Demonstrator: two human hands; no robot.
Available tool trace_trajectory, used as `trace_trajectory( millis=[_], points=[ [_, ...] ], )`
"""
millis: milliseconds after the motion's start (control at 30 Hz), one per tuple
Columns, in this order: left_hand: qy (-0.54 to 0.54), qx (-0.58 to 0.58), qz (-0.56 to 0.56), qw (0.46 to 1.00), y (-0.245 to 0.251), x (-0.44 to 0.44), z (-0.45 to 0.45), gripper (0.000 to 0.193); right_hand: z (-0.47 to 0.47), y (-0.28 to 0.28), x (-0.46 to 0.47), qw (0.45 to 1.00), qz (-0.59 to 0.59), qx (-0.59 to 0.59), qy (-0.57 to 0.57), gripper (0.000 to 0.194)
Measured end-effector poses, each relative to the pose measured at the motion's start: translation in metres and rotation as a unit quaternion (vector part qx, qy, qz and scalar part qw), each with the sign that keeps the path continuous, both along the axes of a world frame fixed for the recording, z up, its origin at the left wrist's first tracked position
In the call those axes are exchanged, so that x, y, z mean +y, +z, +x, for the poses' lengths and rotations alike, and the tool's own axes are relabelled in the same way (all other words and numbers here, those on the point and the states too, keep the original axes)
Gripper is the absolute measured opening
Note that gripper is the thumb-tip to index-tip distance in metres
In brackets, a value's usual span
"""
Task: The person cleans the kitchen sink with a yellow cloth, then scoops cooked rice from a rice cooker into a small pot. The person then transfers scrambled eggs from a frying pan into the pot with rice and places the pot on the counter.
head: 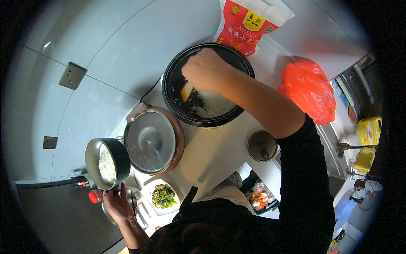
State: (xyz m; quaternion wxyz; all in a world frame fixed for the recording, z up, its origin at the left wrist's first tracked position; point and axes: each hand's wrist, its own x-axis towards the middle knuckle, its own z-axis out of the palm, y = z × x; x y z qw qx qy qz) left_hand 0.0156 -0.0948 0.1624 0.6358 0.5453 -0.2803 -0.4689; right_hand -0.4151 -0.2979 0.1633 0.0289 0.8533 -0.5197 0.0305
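With my left hand [118, 203] I hold a dark saucepan [123, 160] by its handle, tilted on its side; cooked white rice [107, 166] lies inside it. My right hand [205, 70] is closed over a wide black cooking pot [168, 95] and grips a utensil with a light tan blade, perhaps a rice paddle [187, 91]. The blade is inside the pot, beside white rice [215, 103]. Between the two vessels stands a brown pot [180, 139] under a lid [149, 141].
A plate [153, 203] of green vegetables stands near my left forearm. Behind the black pot is a red and white food bag [244, 28]; to the right lie a red plastic bag [307, 92] and a sink [330, 136]. An empty-looking metal cup [262, 146] stands at the counter edge above a waste bin [260, 198].
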Motion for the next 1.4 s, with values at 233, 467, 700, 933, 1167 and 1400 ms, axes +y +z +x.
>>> trace_trajectory(
  millis=[233, 467, 700, 933, 1167, 1400],
  points=[
    [0.008, -0.018, 0.028, 0.999, 0.003, -0.003, -0.001, 0.036, 0.032, -0.02, -0.005, 0.996, 0.06, 0.063, 0.016, 0.011],
    [0.015, -0.033, 0.024, 0.999, 0.003, -0.005, -0.005, 0.033, -0.011, 0.01, -0.016, 0.998, 0.039, -0.021, -0.048, 0.014],
    [0.011, -0.005, 0.021, 1.0, 0.002, -0.005, -0.011, 0.031, 0.032, -0.014, -0.017, 0.995, 0.093, 0.037, -0.024, 0.017],
    [0.01, -0.016, 0.02, 1.0, 0.004, -0.003, -0.014, 0.029, 0.004, -0.007, -0.029, 0.995, 0.077, -0.017, -0.058, 0.016],
    [0.008, -0.021, 0.029, 0.999, 0.002, -0.002, -0.01, 0.03, 0.029, -0.027, -0.022, 0.988, 0.131, 0.044, -0.071, 0.021],
    [-0.007, -0.022, 0.009, 1.0, -0.001, 0.001, -0.009, 0.03, 0.007, -0.019, -0.034, 0.995, 0.082, -0.031, -0.047, 0.016]
  ],
)
